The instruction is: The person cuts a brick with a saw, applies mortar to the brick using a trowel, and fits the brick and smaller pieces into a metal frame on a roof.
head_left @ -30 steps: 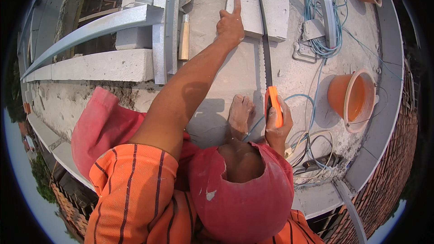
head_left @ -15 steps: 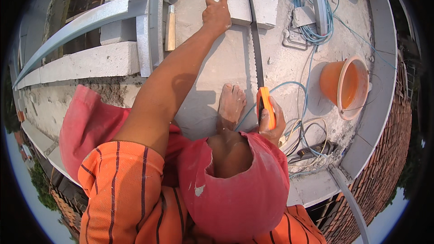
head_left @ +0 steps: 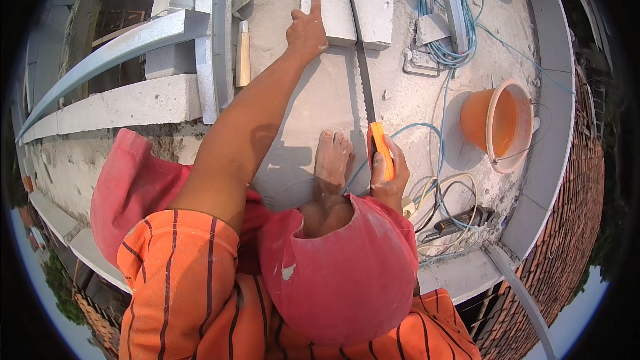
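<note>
My right hand (head_left: 392, 175) is wrapped round the orange handle of a handsaw (head_left: 363, 87), low in front of my right knee. The long dark toothed blade runs away from me into the slot between two parts of a pale lightweight concrete block, the left part (head_left: 331, 3) and the right part (head_left: 373, 7). Whether these join at the far end is out of view. My left hand (head_left: 307, 35) bears on the near left corner of the left part, one finger stretched forward and the others bent at its edge. My bare foot (head_left: 331, 160) stands left of the saw handle.
A wooden-handled tool (head_left: 244, 57) lies beside metal channels (head_left: 217, 40) on the left, near more pale blocks (head_left: 133, 103). To the right are coiled blue cable (head_left: 460, 60), an orange bucket (head_left: 477, 120), and a dark power tool (head_left: 460, 223) by a low ledge (head_left: 533, 220).
The saw and my right hand have moved forward, bringing the handle closer to the block. My left hand keeps its place on the block. The whole view has shifted slightly.
</note>
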Demonstrator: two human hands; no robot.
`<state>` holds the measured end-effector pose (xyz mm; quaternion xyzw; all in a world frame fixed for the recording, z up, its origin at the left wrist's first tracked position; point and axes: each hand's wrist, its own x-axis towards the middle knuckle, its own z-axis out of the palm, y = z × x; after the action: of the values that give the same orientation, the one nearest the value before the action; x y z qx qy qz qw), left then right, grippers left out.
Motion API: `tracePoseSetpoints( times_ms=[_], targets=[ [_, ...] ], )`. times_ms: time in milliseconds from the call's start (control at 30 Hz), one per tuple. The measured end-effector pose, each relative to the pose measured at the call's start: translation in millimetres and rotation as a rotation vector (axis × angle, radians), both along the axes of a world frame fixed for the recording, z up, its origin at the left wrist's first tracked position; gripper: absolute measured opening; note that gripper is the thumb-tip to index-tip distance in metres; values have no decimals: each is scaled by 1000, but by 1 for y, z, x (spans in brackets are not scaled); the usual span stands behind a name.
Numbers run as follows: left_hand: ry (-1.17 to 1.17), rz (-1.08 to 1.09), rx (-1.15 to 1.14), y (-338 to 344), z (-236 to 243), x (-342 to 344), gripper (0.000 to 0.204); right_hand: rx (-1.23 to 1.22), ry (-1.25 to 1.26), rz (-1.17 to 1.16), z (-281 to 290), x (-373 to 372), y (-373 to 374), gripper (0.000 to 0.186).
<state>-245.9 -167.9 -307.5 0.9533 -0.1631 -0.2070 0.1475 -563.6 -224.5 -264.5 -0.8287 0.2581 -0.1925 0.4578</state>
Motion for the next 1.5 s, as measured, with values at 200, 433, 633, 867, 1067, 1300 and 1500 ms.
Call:
tracePoseSetpoints(
  times_ms=[200,433,633,867,1067,1300,1500],
  targets=[
    [-20,-10,2,-6,-9,-5,107,-23,-59,-4,-20,119,-28,32],
    [-21,14,6,-6,-5,7,113,-45,-56,15,-10,108,-26,35],
    [-31,9,-7,6,-20,-7,107,57,22,-16,-6,-2,6,32],
    [-29,-10,18,-8,-1,0,108,0,-21,-10,-17,114,-32,34],
    [-14,6,44,3,-7,5,109,65,-14,-16,-7,13,6,33],
    [-20,-32,32,-8,-6,0,109,-32,-53,-22,-26,115,-25,33],
    [2,28,23,-7,5,7,111,-29,-58,-26,-14,125,-21,35]
  ],
)
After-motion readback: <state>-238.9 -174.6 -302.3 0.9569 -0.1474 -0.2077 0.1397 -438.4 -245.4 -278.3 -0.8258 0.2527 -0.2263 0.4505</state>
